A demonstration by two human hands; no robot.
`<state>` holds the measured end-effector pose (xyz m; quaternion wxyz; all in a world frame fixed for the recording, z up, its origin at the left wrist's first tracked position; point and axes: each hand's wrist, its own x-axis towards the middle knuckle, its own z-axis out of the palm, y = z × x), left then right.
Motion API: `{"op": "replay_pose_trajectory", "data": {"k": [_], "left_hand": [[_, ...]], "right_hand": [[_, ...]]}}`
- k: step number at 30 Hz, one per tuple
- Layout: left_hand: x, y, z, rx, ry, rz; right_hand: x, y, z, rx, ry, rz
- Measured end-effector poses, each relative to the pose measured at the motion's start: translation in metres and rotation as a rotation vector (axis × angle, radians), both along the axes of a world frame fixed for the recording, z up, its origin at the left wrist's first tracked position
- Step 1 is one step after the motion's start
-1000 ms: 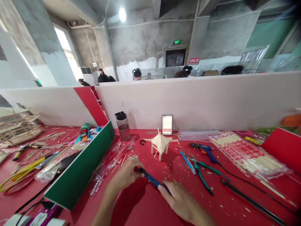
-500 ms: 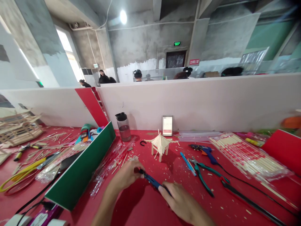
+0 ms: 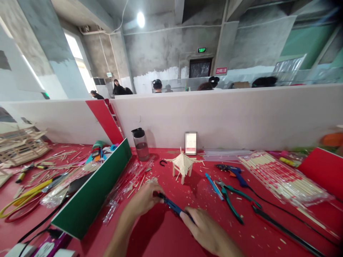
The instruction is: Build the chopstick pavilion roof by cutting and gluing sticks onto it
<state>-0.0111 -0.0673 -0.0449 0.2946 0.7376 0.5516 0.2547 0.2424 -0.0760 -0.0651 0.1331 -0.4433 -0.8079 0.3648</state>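
My right hand is closed round the handles of a pair of blue-handled cutting pliers low over the red table. My left hand pinches at the pliers' jaw end, fingers pressed together on something too small to make out. A small pavilion model built of wooden sticks stands just beyond the hands. Wood chips lie scattered around it.
Green-handled pliers, a blue pen and a blue glue gun with its black cord lie right of the hands. Bagged sticks lie far right. A dark bottle and a green divider board stand left; people sit behind the white partition.
Both hands have stayed on the pliers in almost the same spot. The view has shifted down very slightly.
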Motion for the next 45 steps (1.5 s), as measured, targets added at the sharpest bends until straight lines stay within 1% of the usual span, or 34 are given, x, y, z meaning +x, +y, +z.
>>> {"op": "replay_pose_trajectory", "data": {"k": [5, 9, 13, 17, 24, 27, 30, 34, 42, 45], "left_hand": [[0.003, -0.001, 0.002, 0.017, 0.015, 0.009], [0.0, 0.0, -0.001, 0.03, 0.016, 0.01], [-0.004, 0.001, -0.007, 0.039, 0.048, 0.027], [-0.005, 0.002, -0.011, 0.066, 0.056, 0.051], [-0.002, 0.006, -0.015, 0.161, 0.043, 0.047], [0.003, 0.008, -0.019, 0.181, 0.034, 0.032], [0.009, 0.007, -0.022, 0.192, 0.035, 0.015], [0.012, 0.006, -0.025, 0.201, 0.033, -0.01], [0.008, 0.013, -0.04, 0.171, 0.006, -0.031], [0.007, 0.015, -0.042, 0.172, 0.009, -0.029]], "right_hand": [[-0.002, -0.002, -0.006, 0.028, -0.007, -0.007], [-0.004, -0.005, -0.009, 0.07, -0.075, 0.003], [-0.008, -0.007, -0.005, 0.12, -0.17, 0.014], [-0.011, -0.007, 0.001, 0.214, -0.236, 0.038], [-0.007, -0.004, 0.004, 0.402, -0.393, -0.023], [-0.001, -0.005, 0.004, 0.428, -0.428, -0.026], [0.004, -0.007, 0.0, 0.442, -0.441, -0.039], [0.007, -0.008, -0.011, 0.476, -0.45, -0.062], [0.007, -0.005, -0.024, 0.508, -0.447, -0.044], [0.009, -0.003, -0.027, 0.528, -0.448, -0.041]]}}
